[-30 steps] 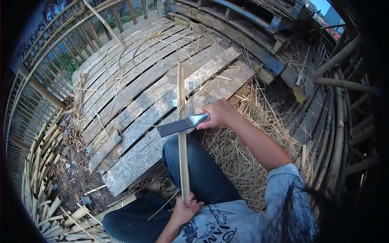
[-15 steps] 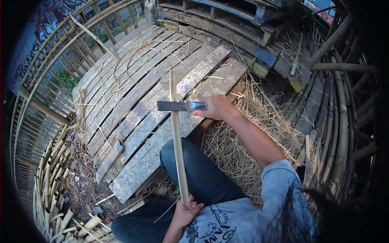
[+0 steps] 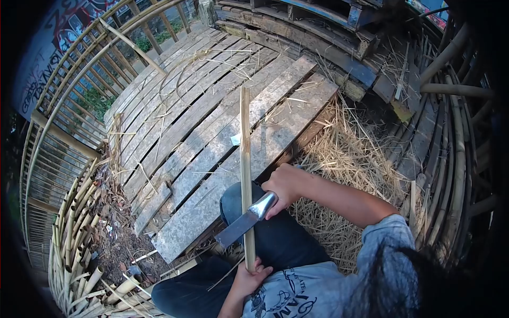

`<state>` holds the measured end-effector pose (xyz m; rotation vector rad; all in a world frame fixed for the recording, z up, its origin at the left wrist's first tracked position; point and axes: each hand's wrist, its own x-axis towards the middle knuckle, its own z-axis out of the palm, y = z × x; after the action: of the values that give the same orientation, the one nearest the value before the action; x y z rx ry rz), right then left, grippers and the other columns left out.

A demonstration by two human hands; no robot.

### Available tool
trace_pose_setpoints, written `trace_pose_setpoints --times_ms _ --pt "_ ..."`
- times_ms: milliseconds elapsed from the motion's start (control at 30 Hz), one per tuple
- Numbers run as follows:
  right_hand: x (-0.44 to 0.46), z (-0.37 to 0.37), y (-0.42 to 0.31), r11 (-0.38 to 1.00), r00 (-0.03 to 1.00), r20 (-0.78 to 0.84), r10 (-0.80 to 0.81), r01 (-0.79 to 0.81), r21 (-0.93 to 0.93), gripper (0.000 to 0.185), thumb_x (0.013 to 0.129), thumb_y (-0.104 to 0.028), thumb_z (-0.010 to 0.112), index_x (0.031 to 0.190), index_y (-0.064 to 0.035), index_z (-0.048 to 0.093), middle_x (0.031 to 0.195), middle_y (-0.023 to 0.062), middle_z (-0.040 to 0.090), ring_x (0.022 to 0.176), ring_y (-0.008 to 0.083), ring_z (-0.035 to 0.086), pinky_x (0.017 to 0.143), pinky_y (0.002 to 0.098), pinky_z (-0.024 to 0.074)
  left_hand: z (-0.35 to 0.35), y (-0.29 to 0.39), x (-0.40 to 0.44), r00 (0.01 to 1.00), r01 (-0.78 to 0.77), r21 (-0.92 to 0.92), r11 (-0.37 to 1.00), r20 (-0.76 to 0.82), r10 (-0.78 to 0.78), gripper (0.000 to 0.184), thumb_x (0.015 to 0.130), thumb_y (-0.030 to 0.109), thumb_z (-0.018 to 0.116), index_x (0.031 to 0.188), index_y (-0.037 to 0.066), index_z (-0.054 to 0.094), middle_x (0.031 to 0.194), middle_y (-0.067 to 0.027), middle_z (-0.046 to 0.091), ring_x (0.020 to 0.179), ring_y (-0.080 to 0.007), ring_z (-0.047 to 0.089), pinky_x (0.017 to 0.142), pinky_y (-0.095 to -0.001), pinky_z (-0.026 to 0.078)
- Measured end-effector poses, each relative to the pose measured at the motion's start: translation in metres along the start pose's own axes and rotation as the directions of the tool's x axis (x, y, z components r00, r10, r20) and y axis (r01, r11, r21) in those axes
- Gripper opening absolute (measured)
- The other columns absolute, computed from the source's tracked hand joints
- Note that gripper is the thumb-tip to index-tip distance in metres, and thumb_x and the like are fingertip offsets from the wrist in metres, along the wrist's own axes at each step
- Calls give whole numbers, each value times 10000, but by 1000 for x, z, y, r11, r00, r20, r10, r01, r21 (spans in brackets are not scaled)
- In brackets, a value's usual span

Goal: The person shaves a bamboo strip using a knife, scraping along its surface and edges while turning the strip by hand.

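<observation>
A long, flat bamboo strip (image 3: 246, 175) points away from my body, its far end over the wooden slats. My left hand (image 3: 251, 279) is closed around its near end, close to my shirt. In my right hand (image 3: 286, 190) is a knife with a broad, square-ended blade (image 3: 238, 229) and a shiny metal collar (image 3: 263, 204). The blade lies slantwise across the strip's lower part, above my bent knee (image 3: 233, 204). Around its middle the strip shows a rough, brownish patch (image 3: 245, 148). Most of the knife's handle is hidden by my fingers.
A slatted wooden platform (image 3: 196, 138) spreads out ahead. Straw-like shavings (image 3: 350, 153) pile up on the right, near stacked pallets (image 3: 318, 50). Bamboo poles (image 3: 450, 159) lean at the far right. Cut bamboo pieces (image 3: 79, 233) and a bamboo fence (image 3: 63, 138) line the left.
My right hand has drawn the knife down along the strip toward me, and the blade has turned from level to slanted. My left hand keeps its grip on the near end.
</observation>
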<state>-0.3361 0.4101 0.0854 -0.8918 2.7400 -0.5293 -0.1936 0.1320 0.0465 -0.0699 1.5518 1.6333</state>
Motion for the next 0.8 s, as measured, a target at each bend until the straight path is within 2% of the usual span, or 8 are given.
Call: trace_pose_setpoints --times_ms 133,233,300,433,567,633,733,800 --pt "-4 8 -3 996 998 -7 61 -60 68 675 603 -731 663 618 -60 592 536 136 579 558 346 612 516 411 478 2 5 -2 1000 12 -56 998 -7 -13 370 794 -76 672 757 125 363 582 86 376 506 6 320 451 -186 280" --pt "-13 17 -14 964 982 7 188 -186 188 697 626 -742 633 640 -45 606 566 158 589 605 363 623 564 432 487 1 18 -4 993 115 -161 980 43 -109 305 852 30 662 777 122 382 585 78 351 484 -5 297 414 -195 245" --pt "-22 30 -24 890 944 -55 325 -286 355 680 675 -713 626 691 -34 592 581 167 589 640 385 625 595 453 487 -9 18 1 962 217 -528 821 260 -87 266 947 250 569 796 119 393 586 71 303 457 -23 251 388 -202 205" --pt "-32 54 -43 811 845 -239 478 -320 490 579 736 -598 673 719 -48 495 555 152 556 611 371 614 553 416 465 -8 35 12 968 225 -381 897 193 -161 390 989 461 387 825 108 417 587 57 281 445 -41 231 377 -207 190" --pt "-37 50 -50 819 836 -273 476 -308 484 511 765 -536 682 745 -55 509 574 123 559 590 348 613 535 401 467 -7 45 22 962 246 -416 875 215 -168 400 992 463 376 827 101 422 582 46 290 443 -47 238 371 -205 193" --pt "-37 52 -47 934 838 -446 315 -190 304 438 793 -474 682 774 -69 518 598 85 558 570 327 612 517 392 469 -7 50 25 967 233 -374 898 187 -173 412 998 463 350 820 97 419 573 37 297 434 -50 237 367 -202 195" --pt "-36 51 -57 910 777 -519 357 -164 381 414 768 -424 717 781 -59 521 632 69 557 526 290 575 495 382 446 -7 49 29 975 201 -350 915 161 -152 410 1003 456 340 816 99 420 578 34 304 433 -51 238 366 -201 191" --pt "-40 46 -65 895 805 -454 382 -200 399 412 771 -422 714 786 -58 521 616 71 551 525 289 577 492 382 444 -11 48 28 972 203 -376 904 188 -140 402 1004 445 344 810 101 420 579 36 304 436 -50 238 367 -201 187"
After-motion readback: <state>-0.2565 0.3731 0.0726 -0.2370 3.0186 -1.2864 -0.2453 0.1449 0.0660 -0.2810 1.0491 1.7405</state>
